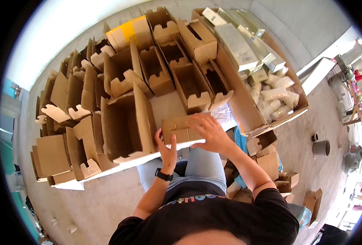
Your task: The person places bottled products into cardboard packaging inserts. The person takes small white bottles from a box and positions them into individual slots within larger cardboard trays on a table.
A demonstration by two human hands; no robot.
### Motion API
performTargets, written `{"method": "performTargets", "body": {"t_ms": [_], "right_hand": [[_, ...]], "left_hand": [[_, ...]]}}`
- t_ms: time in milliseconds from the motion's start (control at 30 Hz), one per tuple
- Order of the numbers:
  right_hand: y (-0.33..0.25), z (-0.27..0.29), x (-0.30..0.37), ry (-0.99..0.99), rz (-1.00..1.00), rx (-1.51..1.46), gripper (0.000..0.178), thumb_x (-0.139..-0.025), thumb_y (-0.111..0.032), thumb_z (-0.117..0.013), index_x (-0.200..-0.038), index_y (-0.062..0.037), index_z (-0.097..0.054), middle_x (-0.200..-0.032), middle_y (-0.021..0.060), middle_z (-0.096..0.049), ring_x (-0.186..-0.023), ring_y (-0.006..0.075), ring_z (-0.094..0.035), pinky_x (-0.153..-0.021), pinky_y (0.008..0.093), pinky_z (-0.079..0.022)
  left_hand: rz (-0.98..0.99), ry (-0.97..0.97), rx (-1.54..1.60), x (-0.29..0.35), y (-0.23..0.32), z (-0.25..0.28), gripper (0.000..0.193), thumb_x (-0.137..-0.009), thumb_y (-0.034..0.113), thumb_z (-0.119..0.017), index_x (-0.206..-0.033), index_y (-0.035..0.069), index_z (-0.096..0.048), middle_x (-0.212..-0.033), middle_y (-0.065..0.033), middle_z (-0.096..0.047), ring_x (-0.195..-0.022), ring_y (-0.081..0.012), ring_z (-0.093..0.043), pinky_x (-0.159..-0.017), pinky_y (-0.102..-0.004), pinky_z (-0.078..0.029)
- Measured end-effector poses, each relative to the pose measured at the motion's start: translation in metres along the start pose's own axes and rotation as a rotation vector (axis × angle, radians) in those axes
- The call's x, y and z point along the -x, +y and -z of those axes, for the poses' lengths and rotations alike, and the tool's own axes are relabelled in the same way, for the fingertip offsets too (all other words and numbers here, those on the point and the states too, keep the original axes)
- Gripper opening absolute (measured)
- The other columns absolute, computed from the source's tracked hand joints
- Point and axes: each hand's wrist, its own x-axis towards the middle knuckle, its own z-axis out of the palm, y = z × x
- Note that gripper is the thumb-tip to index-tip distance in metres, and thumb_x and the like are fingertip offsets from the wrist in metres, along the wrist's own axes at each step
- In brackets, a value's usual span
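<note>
A small closed cardboard box point(177, 123) lies at the near edge of the table in front of me, a seam showing across its top. At its left end my left hand point(167, 153) grips it, fingers along the side and thumb at the near face. The fingers of my right hand point(207, 130) curl over its right end, with the thumb lower at the near side. Just left of it stands a large open-topped cardboard box point(124, 126), its inside dark. Behind it is another open box point(192, 87) with notched flaps.
Rows of open cardboard boxes point(85, 87) fill the table's left and back. At right, a big shallow carton point(246, 106) holds long pale boxes point(236, 45) and white wrapped pieces point(277, 94). Loose cardboard point(268, 163) is piled by my right side. A grey bucket point(321, 148) stands on the floor.
</note>
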Motion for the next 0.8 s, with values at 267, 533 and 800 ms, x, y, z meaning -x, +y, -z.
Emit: {"method": "performTargets", "body": {"t_ms": [267,533,800], "right_hand": [[0.008,-0.004,-0.019,-0.411,0.000,0.293,0.103,-0.063,-0.033,-0.084,-0.149,-0.0200,-0.029,-0.144,0.0196,-0.036,-0.133,0.0367,-0.036,-0.112,0.0501,-0.025],[0.019,-0.014,-0.031,-0.353,-0.001,0.253,0.101,-0.059,-0.026,-0.082,-0.147,-0.0194,-0.033,-0.138,0.0197,-0.040,-0.129,0.0381,-0.038,-0.109,0.0514,-0.028],[0.018,-0.020,-0.027,-0.303,-0.033,0.187,0.098,-0.054,-0.024,-0.083,-0.143,-0.0197,-0.041,-0.134,0.0195,-0.043,-0.125,0.0377,-0.040,-0.108,0.0515,-0.028]], "left_hand": [[0.045,-0.135,0.178,0.009,-0.003,0.011,0.061,-0.092,0.014,-0.063,-0.139,-0.001,-0.028,-0.137,-0.0178,-0.041,-0.125,-0.0261,-0.045,-0.106,-0.0381,-0.036],[0.112,-0.379,0.051,0.024,-0.022,0.042,0.084,-0.087,0.012,-0.070,-0.148,0.002,-0.013,-0.145,-0.0197,-0.034,-0.135,-0.0299,-0.036,-0.111,-0.0458,-0.032],[0.278,-0.840,-0.102,0.057,-0.029,0.080,0.065,-0.090,0.029,-0.066,-0.139,-0.002,-0.037,-0.134,-0.0222,-0.050,-0.122,-0.0316,-0.052,-0.104,-0.0401,-0.041]]}}
